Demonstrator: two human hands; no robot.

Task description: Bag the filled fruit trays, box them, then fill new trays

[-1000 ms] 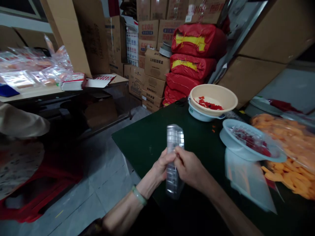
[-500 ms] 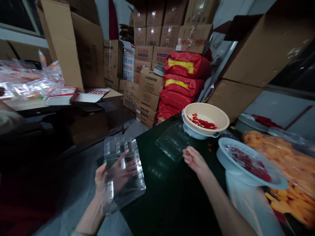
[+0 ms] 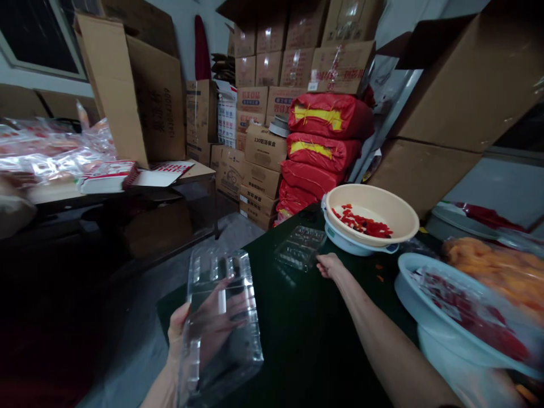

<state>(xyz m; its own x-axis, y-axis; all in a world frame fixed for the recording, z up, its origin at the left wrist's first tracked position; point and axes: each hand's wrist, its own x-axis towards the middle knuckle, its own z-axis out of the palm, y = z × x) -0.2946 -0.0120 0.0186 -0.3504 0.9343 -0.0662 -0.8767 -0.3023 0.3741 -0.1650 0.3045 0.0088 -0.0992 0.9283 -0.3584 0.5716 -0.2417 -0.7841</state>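
Note:
My left hand (image 3: 175, 334) grips a clear plastic tray (image 3: 227, 351) by its left side, thumb at the edge and fingers showing through from behind. The tray is tilted up over the near left edge of the dark green table (image 3: 293, 345); whether it is one tray or a nested stack I cannot tell. On the table ahead lies another clear plastic tray (image 3: 300, 247) with moulded compartments. My right hand (image 3: 329, 265) is closed at this tray's near right corner, its fingertips partly hidden. No food shows in either tray.
A cream basin (image 3: 399, 218) with red pieces stands on a blue basin at the back right. Nearer is a light blue bowl (image 3: 408, 283) of dark red packets, beside bagged orange pieces (image 3: 480, 258). Red bundles (image 3: 325, 116) and cardboard boxes (image 3: 266, 144) are stacked behind. A person's sleeve (image 3: 15, 212) shows far left.
The tray at my right hand now lies flat on the table, where it looked blurred and raised before. My left hand still holds its tray. The view has shifted slightly.

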